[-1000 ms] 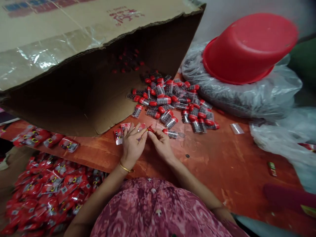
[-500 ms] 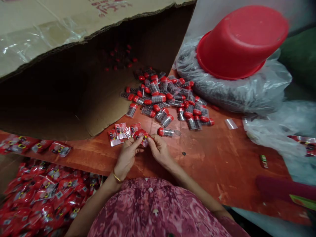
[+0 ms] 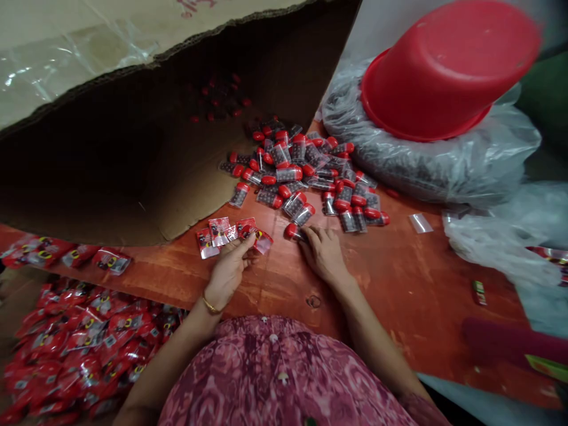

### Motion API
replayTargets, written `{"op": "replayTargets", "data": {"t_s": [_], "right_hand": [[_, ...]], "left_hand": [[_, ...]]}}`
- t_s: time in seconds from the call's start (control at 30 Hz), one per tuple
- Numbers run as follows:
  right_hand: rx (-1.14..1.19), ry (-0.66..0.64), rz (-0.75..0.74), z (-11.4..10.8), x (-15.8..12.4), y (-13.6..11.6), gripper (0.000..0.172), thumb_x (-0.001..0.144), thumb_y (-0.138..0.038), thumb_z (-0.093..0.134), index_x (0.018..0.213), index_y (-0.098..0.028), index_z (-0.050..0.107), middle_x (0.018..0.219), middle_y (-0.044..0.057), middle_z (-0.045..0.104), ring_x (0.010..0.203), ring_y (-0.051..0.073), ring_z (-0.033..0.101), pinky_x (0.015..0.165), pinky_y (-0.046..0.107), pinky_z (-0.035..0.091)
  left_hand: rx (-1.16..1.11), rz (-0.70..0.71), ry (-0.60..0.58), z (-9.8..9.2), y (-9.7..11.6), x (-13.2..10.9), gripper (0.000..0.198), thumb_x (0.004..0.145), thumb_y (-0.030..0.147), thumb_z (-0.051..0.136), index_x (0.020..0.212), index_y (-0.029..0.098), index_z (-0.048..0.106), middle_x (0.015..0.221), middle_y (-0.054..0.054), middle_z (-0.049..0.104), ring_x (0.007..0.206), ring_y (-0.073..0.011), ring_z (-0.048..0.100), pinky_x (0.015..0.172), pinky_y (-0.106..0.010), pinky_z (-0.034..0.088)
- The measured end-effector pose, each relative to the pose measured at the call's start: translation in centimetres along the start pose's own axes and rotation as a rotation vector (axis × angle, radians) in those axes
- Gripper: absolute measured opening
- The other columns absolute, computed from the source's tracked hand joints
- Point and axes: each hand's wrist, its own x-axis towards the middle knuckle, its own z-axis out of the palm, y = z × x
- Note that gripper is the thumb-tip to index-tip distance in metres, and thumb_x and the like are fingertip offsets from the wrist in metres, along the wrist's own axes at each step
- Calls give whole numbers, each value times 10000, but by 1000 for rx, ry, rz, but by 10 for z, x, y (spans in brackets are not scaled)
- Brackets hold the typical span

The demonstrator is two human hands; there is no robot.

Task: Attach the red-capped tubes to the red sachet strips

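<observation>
The held packet is red with black and yellow markings; the near bottle has a red cap. The table is reddish-orange, the tub red, the carton tan, the shirt swirled pink and maroon.

Right hand now off the red packet, at a red-capped tube.

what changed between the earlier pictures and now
The right hand has let go of the red packet and moved right, onto the nearest red-capped tube. The left hand keeps the packet. The tube pile, cardboard box and red bucket stayed put.
</observation>
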Motion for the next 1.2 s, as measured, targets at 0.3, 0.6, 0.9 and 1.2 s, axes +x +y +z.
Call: {"op": "replayTargets", "data": {"t_s": [0.3,0.6,0.9,1.2], "right_hand": [[933,-241,150,-39,-18,-48,201,854,-287,447,825,-168,606,590,-25,525,481,93,445,486,213,376],[999,-212,334,-36,-11,-58,212,764,-342,512,717,-160,611,555,-34,487,482,83,402,472,210,337],[1205,-208,477,-16,-16,-76,332,816,-487,476,816,-176,592,439,-74,416,385,93,391,418,221,359],[1246,-99,466,-1,-12,-85,368,828,-551,475,858,-193,556,421,-100,376,358,83,371,397,218,370]], "left_hand": [[91,55,-45,3,0,-4,401,493,472,814,641,140,647,579,11,641,521,-80,557,500,-180,419],[176,178,-121,2,-8,-1,378,546,476,787,630,130,661,620,-17,659,568,-112,556,578,-232,435],[50,221,-80,12,-11,-2,381,491,355,834,729,142,625,682,13,662,590,-87,561,586,-204,439],[27,161,-135,15,-19,0,372,483,399,832,650,135,631,607,6,639,550,-86,539,572,-209,438]]}}
